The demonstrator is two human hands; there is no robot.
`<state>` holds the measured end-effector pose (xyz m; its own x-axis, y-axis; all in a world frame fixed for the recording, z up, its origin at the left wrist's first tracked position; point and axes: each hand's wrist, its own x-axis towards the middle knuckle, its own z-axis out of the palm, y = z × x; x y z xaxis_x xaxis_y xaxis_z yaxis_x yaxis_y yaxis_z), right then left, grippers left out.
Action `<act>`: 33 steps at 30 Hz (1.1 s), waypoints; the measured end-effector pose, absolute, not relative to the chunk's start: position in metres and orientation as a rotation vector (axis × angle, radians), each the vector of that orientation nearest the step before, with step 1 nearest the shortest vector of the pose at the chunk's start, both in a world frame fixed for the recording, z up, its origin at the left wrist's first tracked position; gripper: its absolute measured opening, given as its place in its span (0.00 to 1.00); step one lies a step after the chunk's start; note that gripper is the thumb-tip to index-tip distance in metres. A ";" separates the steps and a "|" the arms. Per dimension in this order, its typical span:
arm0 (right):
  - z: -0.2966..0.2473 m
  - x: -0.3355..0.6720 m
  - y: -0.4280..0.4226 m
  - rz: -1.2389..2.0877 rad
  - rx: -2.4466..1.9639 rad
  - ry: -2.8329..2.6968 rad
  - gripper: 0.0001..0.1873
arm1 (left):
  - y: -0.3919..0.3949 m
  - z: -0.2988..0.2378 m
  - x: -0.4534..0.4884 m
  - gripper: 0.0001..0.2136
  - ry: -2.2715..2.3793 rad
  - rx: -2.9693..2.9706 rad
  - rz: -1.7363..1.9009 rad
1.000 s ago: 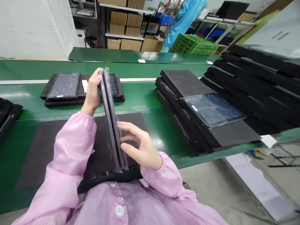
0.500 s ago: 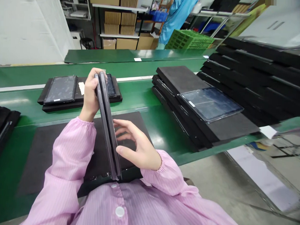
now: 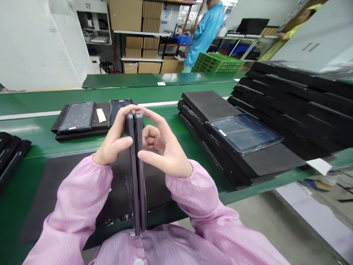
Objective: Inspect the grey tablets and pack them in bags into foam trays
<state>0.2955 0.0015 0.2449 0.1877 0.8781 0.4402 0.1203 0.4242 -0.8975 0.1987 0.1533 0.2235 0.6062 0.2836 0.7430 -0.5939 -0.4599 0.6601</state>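
Note:
Two slim dark tablets (image 3: 137, 173) stand on edge, side by side and upright, with their edges facing me and their lower ends close to my chest. My left hand (image 3: 112, 143) grips them from the left, its fingers over the far upper end and its thumb along the left side. From the right, my right hand (image 3: 168, 149) touches the pair: the index finger reaches over the far upper end, the thumb presses the right side, and the other fingers curl in. The faces of the tablets are turned out of sight. Beneath them a dark foam mat (image 3: 61, 182) lies on the green bench.
Beyond my left hand, a tablet (image 3: 77, 115) and another tablet (image 3: 118, 107) lie on foam boards. On the right, a film-wrapped tablet (image 3: 246, 131) tops a foam stack, beside a taller stack (image 3: 305, 102). Dark foam pieces (image 3: 7, 157) edge the left. A person in blue (image 3: 204, 29) stands behind.
The tablets have tilted to upright and shifted slightly right. My right hand has moved up from beside them to their far upper end, and its fingers have closed in. My view has tipped up.

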 end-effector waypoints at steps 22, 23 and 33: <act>0.245 0.291 0.007 0.652 -0.967 -1.329 0.36 | 0.136 0.232 0.189 0.33 -0.439 1.634 0.567; 0.245 0.291 0.007 0.634 -0.975 -1.340 0.36 | 0.135 0.232 0.188 0.33 -0.430 1.622 0.576; 0.247 0.281 0.005 0.568 -1.028 -1.395 0.36 | 0.123 0.234 0.186 0.23 -0.289 1.473 0.703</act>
